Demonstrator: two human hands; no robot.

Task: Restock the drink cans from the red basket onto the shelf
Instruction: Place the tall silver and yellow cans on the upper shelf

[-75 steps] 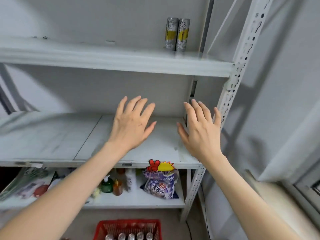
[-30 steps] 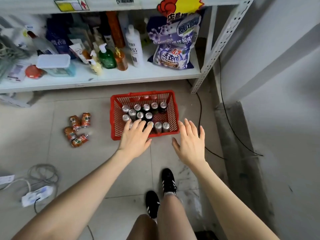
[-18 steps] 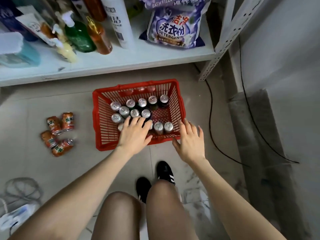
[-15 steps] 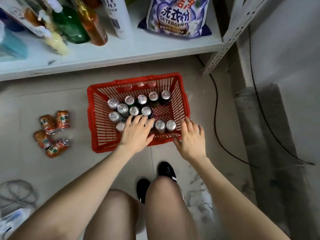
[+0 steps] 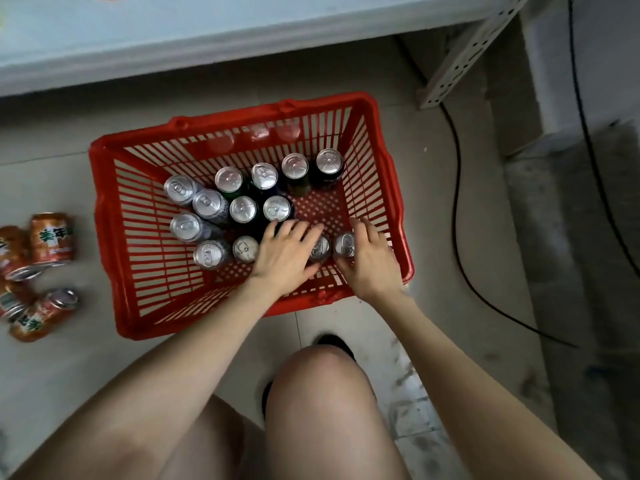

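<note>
The red basket [image 5: 114, 216] sits on the floor below me with several upright drink cans [image 5: 242, 209] in it, silver tops showing. Both my hands are inside its near right corner. My left hand [image 5: 287, 254] lies with fingers spread and fairly straight. One drink can [image 5: 320, 249] sits between its thumb and forefinger, touching the hand. My right hand [image 5: 367, 261] has its fingers and thumb curled round the rightmost front can [image 5: 344, 244]. The lowest shelf board [image 5: 207, 36] runs along the top of the view.
Several orange cans [image 5: 52, 239] lie loose on the floor left of the basket. A shelf upright [image 5: 460, 60] stands at the upper right, with black cables [image 5: 457, 202] trailing over the floor beside it. My bare knees [image 5: 322, 393] fill the foreground.
I turned from the upper shelf and crouched to the basket. Both hands have dropped from its near rim into it, onto the front row of cans. The right hand has closed on one.
</note>
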